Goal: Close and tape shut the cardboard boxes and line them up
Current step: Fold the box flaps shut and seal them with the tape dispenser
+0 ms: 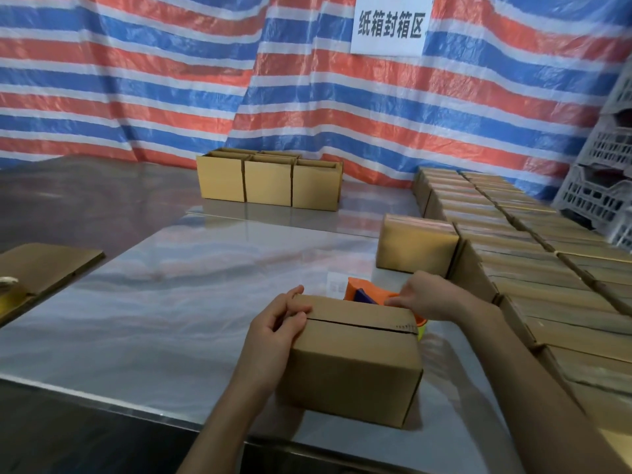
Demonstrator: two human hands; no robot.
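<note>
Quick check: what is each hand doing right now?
Left hand: curled on the box, pressing its left end.
Right hand: closed on the orange tape dispenser.

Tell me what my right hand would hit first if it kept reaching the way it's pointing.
Most likely the orange tape dispenser: the right hand points left, fingertips seemingly at it already, just behind the box.

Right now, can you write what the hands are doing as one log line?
step: taping | left hand: holding box flaps shut | right hand: on orange tape dispenser behind box | seam: untaped | finished rows: at right
</note>
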